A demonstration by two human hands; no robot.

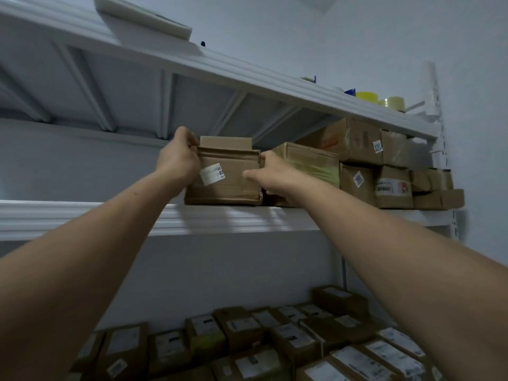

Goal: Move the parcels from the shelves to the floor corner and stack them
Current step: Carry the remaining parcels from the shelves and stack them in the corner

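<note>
Gripping a brown parcel (224, 176) with both hands, left hand (178, 158), right hand (270, 174), taped box (310, 163) touching beside it.

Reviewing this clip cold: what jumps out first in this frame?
Two bare arms reach up to the middle shelf, where the left hand and right hand grip the sides of a dented brown parcel bearing a white label. To its right, more cardboard boxes are stacked along the same shelf. Below, rows of labelled parcels fill the bottom of the view.
</note>
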